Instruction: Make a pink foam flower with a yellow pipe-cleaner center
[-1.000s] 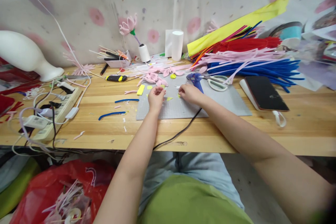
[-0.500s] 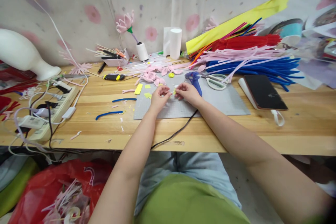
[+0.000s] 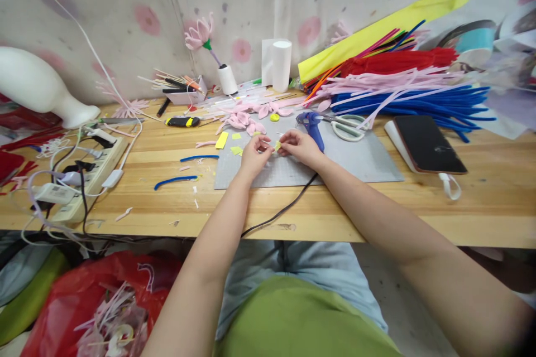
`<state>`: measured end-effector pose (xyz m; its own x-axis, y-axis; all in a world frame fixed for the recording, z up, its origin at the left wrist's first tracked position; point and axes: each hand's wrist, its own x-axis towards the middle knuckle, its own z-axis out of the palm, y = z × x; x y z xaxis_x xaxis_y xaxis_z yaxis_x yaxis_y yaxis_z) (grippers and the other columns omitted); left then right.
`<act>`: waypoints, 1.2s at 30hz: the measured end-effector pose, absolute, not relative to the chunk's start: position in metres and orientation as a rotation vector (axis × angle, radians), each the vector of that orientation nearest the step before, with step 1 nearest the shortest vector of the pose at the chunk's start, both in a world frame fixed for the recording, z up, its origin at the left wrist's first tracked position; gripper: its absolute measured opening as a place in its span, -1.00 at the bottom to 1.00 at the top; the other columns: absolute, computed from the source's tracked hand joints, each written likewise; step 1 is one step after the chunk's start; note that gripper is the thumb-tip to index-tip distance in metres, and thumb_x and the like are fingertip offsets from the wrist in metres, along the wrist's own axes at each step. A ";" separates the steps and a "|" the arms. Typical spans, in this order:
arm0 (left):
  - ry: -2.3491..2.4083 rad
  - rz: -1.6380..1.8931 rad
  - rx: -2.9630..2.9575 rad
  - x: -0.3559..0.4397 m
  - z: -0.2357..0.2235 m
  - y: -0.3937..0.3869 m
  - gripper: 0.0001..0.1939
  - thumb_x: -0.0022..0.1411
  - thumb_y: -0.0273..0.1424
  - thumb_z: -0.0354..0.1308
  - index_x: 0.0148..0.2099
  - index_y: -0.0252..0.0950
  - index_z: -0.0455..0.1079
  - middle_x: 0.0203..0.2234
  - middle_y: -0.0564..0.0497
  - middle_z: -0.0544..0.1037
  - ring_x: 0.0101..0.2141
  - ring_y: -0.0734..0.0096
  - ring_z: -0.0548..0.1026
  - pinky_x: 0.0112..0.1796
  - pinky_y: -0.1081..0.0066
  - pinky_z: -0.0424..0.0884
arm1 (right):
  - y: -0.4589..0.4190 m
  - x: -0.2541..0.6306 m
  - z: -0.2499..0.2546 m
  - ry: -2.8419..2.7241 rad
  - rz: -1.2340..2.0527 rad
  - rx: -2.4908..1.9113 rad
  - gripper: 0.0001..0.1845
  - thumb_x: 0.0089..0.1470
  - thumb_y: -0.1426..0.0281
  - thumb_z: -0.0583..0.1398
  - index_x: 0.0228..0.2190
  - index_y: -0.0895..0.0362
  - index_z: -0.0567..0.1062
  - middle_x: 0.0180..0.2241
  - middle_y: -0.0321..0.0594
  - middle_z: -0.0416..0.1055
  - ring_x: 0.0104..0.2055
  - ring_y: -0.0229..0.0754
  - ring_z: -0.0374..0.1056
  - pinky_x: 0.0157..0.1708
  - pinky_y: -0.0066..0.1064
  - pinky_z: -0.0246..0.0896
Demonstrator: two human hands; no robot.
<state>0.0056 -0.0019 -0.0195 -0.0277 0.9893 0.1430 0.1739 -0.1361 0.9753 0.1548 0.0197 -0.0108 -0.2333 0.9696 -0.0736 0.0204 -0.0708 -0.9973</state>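
My left hand (image 3: 256, 154) and my right hand (image 3: 300, 146) meet fingertip to fingertip above the grey cutting mat (image 3: 355, 162). Between them is a small yellow piece (image 3: 277, 145), pinched by the right fingers. The left thumb and forefinger are pressed together at its edge; what they grip is too small to make out. Yellow paper squares (image 3: 237, 150) lie left of my left hand. Pink pipe-cleaner petals (image 3: 240, 121) rest just beyond. A blue glue gun (image 3: 311, 127) lies behind my right hand, beside scissors (image 3: 348, 128).
Bundles of blue pipe cleaners (image 3: 410, 103) and red ones (image 3: 402, 62) fill the back right. A phone (image 3: 429, 144) lies at right. A power strip (image 3: 90, 178) with cables sits at left. A utility knife (image 3: 182, 121) and a pink flower (image 3: 200, 33) are farther back.
My hands stay nearly in place, with the yellow piece turned slightly between the fingertips. The whole view has shifted a little.
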 end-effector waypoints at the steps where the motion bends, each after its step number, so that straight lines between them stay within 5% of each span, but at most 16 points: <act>1: 1.295 1.259 1.444 0.005 -0.021 -0.001 -0.78 -0.03 -0.52 0.16 -0.27 -0.27 0.28 -0.53 0.10 0.42 -0.50 0.55 0.36 -0.48 0.54 0.30 | 0.020 0.155 -0.011 -1.358 1.430 -1.145 -0.81 -0.06 0.69 0.14 -0.48 0.18 0.32 -0.63 -0.35 0.41 -0.56 -0.36 0.40 -0.50 -0.56 0.32; 17: 1.358 1.205 1.523 0.005 -0.026 -0.001 -0.74 -0.03 -0.45 0.16 -0.22 -0.26 0.28 -0.55 0.13 0.41 -0.52 0.55 0.34 -0.50 0.55 0.29 | 0.022 0.156 -0.017 -1.409 1.421 -1.075 -0.86 -0.12 0.59 0.19 -0.47 0.16 0.35 -0.59 -0.32 0.42 -0.52 -0.29 0.39 -0.39 -0.39 0.35; 36: 1.323 1.149 1.132 0.012 -0.007 -0.005 -0.77 0.03 -0.33 0.19 -0.25 -0.32 0.32 -0.46 -0.02 0.53 -0.46 0.46 0.51 -0.58 0.58 0.32 | 0.016 0.150 -0.016 -1.308 1.352 -1.105 -0.85 -0.13 0.42 0.26 -0.41 0.17 0.45 -0.55 -0.30 0.48 -0.55 -0.29 0.41 -0.48 -0.47 0.36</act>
